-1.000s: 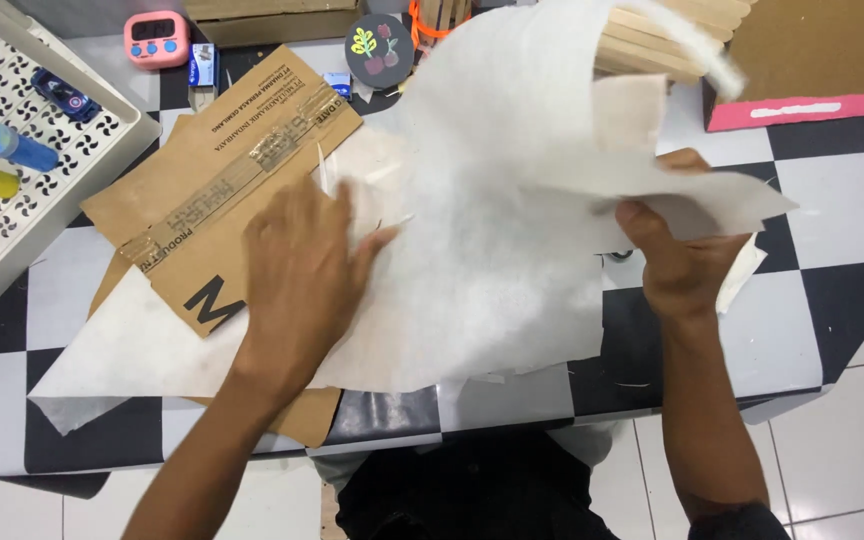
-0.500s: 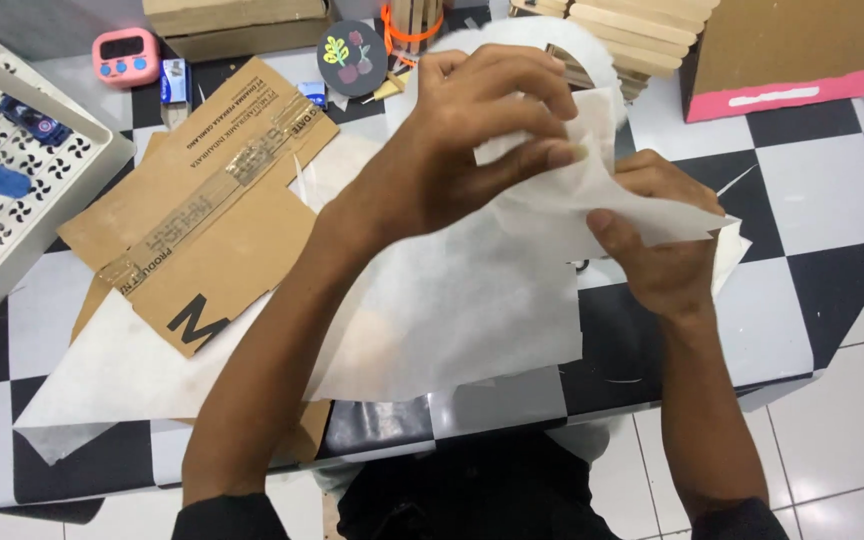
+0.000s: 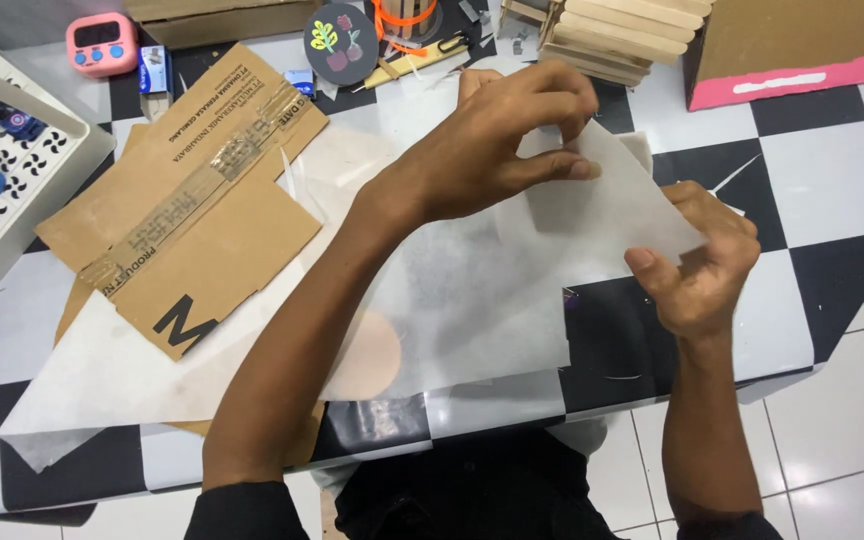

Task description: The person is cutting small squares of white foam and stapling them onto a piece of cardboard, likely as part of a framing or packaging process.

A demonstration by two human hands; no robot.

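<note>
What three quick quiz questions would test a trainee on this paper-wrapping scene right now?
1. True or false: the left hand pinches the translucent white paper sheet.
2. Which lies under the paper's left part? A) flattened cardboard box B) pink timer C) white perforated tray
3. Fill in: the right hand holds the sheet's ___ corner.

Key: 1 true; 2 A; 3 right.
</note>
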